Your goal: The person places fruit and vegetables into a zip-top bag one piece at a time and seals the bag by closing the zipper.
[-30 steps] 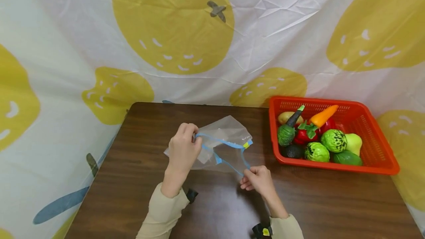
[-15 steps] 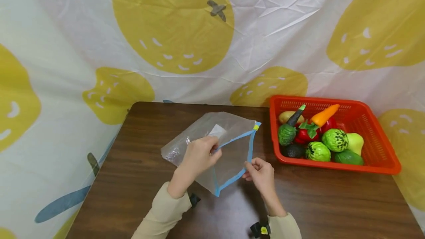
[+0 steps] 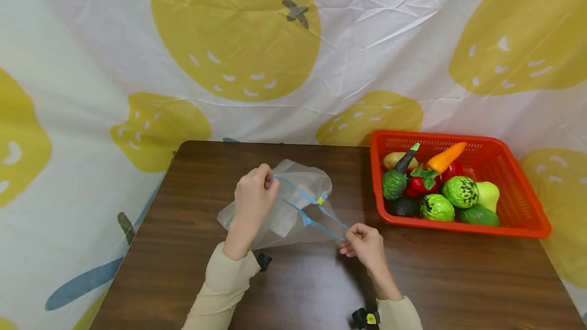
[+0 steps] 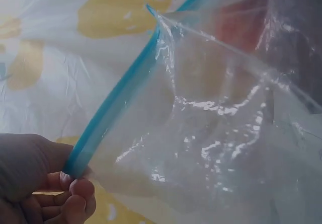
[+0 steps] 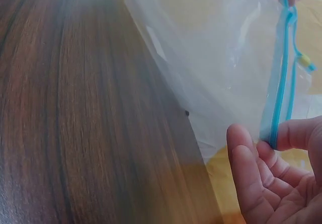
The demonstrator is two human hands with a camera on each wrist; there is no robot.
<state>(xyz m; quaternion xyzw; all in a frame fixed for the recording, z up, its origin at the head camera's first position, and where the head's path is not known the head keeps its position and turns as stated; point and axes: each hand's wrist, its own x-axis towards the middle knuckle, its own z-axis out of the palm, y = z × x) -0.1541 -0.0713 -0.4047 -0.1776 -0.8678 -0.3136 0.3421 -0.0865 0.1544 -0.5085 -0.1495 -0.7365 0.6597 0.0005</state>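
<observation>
Half a second ago the bag's mouth stood wide; now the left hand [image 3: 254,200] has swung out toward the counter's [image 3: 458,279] far left corner, and the mouth is drawn long and narrow. Right of it, the right hand [image 3: 367,243] has barely shifted. Both hands pinch the blue rim [image 4: 113,100] between thumb and fingers, at opposite ends of the mouth. Between them, the bag [image 3: 307,177] is over the middle of the counter, left of the basket [image 3: 458,227] at the far right corner.

Pulled this taut, the 2 lips could close together, and anything brought to the gap would likely catch on them. Each hold looks small, on a thin strip of slick plastic, so a harder tug could slip 1 end free and let the mouth collapse. Uneven pulling might also twist the bag at its yellow tab [image 3: 322,199].

Clear film makes the bag's lower outline faint; whether its base touches the counter, I cannot tell. From the head view the left hand covers part of the bag. Its own wrist view cuts the bag off, and the red blur behind the film is probably the basket. Some vegetables [image 3: 460,192] hide others.
</observation>
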